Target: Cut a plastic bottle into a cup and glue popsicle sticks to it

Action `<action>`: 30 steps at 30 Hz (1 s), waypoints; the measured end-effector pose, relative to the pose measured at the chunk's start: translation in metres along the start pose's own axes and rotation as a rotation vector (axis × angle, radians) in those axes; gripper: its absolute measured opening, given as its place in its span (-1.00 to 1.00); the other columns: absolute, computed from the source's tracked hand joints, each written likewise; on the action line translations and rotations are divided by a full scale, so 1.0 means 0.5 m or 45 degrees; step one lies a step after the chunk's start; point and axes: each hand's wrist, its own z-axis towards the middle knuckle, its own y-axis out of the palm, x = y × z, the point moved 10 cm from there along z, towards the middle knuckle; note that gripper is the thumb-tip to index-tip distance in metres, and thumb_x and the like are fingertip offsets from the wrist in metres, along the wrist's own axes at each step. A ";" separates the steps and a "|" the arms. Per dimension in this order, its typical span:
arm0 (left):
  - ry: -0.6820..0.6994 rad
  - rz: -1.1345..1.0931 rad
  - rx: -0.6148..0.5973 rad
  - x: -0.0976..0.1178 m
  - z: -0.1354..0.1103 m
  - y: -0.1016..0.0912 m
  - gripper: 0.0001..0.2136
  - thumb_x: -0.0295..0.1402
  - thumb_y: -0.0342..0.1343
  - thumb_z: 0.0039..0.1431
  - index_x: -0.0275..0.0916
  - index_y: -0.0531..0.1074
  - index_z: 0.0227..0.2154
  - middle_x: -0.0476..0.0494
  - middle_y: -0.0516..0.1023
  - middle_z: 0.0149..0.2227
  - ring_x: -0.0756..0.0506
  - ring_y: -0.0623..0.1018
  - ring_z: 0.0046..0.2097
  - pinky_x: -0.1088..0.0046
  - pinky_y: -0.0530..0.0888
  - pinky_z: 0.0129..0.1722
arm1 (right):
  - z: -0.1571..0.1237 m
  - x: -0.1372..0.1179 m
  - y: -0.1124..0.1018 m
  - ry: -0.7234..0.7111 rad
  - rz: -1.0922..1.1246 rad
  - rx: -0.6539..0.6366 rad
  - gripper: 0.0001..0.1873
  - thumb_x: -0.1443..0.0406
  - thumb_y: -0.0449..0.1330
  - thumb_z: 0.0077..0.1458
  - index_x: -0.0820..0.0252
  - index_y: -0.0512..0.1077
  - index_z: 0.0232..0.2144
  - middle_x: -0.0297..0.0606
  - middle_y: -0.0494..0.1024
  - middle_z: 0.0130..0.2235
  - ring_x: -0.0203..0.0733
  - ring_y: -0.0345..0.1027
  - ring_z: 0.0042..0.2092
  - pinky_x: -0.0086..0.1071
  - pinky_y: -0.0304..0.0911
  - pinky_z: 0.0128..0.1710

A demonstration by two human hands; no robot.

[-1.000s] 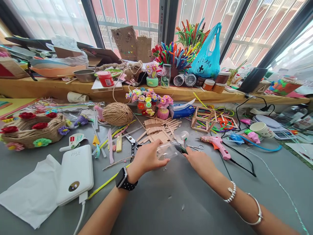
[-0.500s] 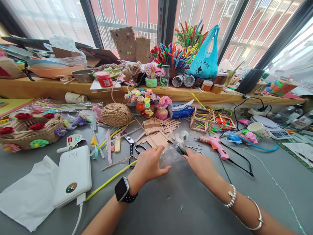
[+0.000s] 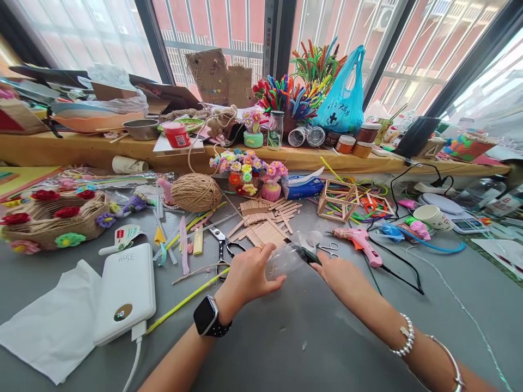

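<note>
Clear plastic bottle (image 3: 286, 260) gripped by left hand (image 3: 246, 275), right hand (image 3: 337, 274) clutching dark tool (image 3: 309, 255) at its edge.

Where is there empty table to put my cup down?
Bare grey table lies between the two forearms, and right of the pink glue gun past its black cord. Behind the hands, around the craft sticks and scissors, it is crowded.

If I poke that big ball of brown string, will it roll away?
Probably a little. The twine ball is round and sits loose on the grey table, so a poke should nudge it. It likely won't go far: its rough wound surface grips, and craft sticks lie close beside it.
</note>
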 end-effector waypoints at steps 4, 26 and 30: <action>0.071 0.023 -0.040 0.011 0.002 0.005 -0.54 -0.09 0.04 -0.08 -0.26 0.23 -0.14 -0.19 0.50 -0.29 -0.19 0.50 -0.26 0.36 0.39 -0.35 | 0.011 -0.008 0.001 0.013 -0.030 0.025 -0.80 0.24 -0.05 0.15 0.22 0.31 -0.30 -0.19 0.51 -0.52 -0.11 0.45 -0.45 -0.46 0.03 -0.64; 0.030 -0.140 -0.124 0.020 -0.006 0.012 -0.41 -0.11 -0.03 0.01 -0.33 0.12 0.07 -0.31 0.39 -0.09 -0.23 0.43 -0.11 0.23 0.39 -0.15 | -0.075 0.010 -0.022 -0.243 -0.040 0.876 -0.52 0.18 -0.29 0.23 0.28 0.37 -0.34 -0.29 0.45 -0.58 -0.32 0.34 -0.60 -0.44 -0.02 -0.66; 0.065 -0.046 -0.140 0.042 -0.013 0.023 -0.41 -0.18 -0.03 0.02 -0.30 0.06 0.12 -0.33 0.35 -0.05 -0.21 0.44 -0.13 0.26 0.40 -0.17 | -0.080 0.017 -0.016 -0.192 -0.006 0.815 -0.52 0.17 -0.29 0.23 0.28 0.36 -0.34 -0.26 0.48 -0.54 -0.31 0.35 -0.59 -0.43 -0.03 -0.67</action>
